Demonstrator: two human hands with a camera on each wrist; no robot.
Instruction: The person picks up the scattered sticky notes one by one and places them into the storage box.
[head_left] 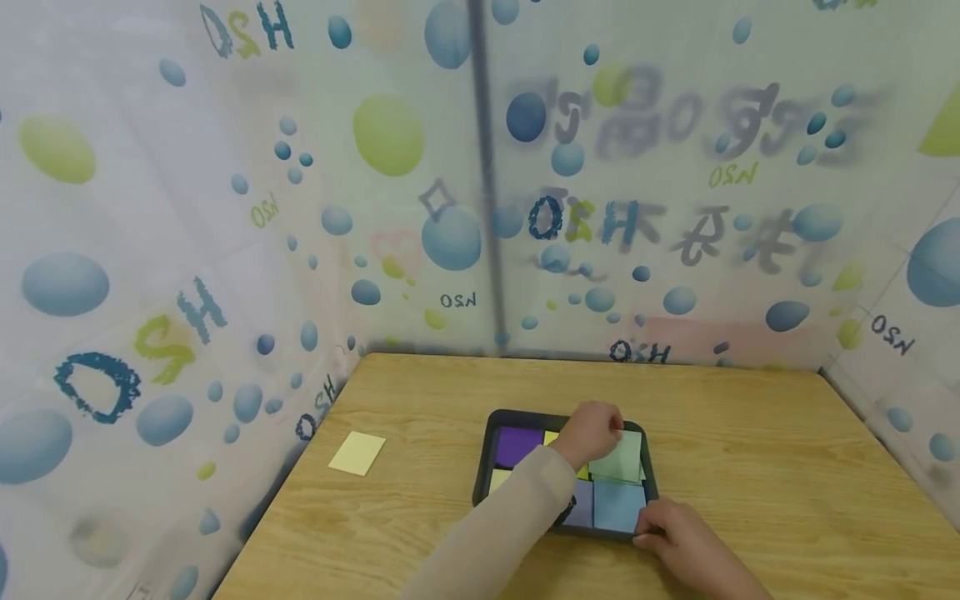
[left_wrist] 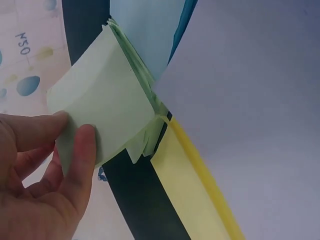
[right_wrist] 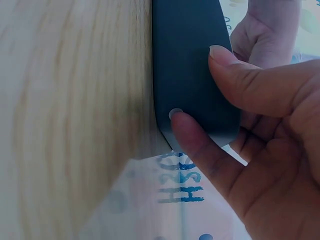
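A dark tray (head_left: 487, 454) on the table carries stacks of coloured sticky notes. Over its far right part, my left hand (head_left: 592, 433) pinches the near edge of a pale green sticky note (left_wrist: 100, 90) between thumb and fingers. That note lies on a green stack whose sheets fan out at the side. My right hand (head_left: 682, 537) grips the tray's near right corner; in the right wrist view the thumb and a fingertip (right_wrist: 187, 132) press on the outer wall. Blue notes (head_left: 618, 507) sit just in front of the green ones. The left forearm hides part of the tray.
A single pale yellow sticky note (head_left: 357, 453) lies on the wooden table (head_left: 427, 392) left of the tray. Purple notes (head_left: 519, 447) fill the tray's far left part. Bubble-printed curtains (head_left: 637, 167) enclose the table at the back and sides.
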